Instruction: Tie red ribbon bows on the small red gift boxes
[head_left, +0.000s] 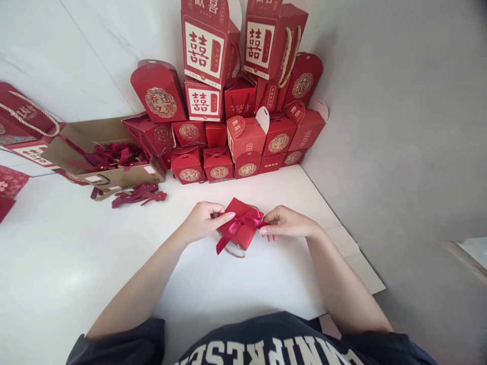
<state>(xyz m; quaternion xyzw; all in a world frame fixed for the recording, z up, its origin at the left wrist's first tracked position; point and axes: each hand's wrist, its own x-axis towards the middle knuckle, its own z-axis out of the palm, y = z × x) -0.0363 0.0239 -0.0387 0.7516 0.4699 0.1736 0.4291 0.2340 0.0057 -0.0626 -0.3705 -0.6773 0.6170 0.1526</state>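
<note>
Our left hand (201,222) grips a small red gift box (233,210), fingers curled over its edge; our right hand (287,223) pinches the end of its burgundy satin bow (243,220). A twisted rope handle (234,251) shows below the box, over the white table (228,289), near stacked red boxes (243,137).

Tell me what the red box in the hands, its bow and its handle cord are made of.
The small red box looks like coated card: crisp folded edges and a smooth, faintly glossy face. The bow seems to be satin ribbon, going by its soft folds and sheen. The handle cord looks like twisted fibre, perhaps jute; its strands are too small to be sure.
</note>
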